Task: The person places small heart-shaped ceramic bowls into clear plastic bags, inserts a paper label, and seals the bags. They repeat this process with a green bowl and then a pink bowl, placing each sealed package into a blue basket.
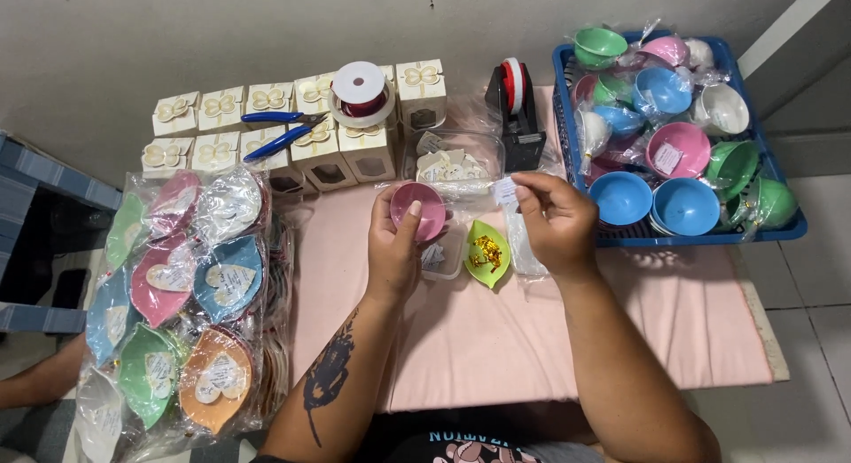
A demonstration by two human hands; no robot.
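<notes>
Wrapped bowls [182, 286] piled at 9 o'clock. Left hand [394, 241] grips pink bowl [419, 210] at centre; green leaf dish [487, 252] just right of it. Right hand [557, 219] pinches small white label [505, 190]. Blue basket [567, 117] at 2 o'clock; gift boxes [266, 126], tape dispenser [514, 108] at 12.

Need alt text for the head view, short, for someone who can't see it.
Left hand holds a small pink bowl over a pink cloth while the right hand pinches a small white label. A blue basket of coloured bowls sits right, wrapped bowls left.
</notes>
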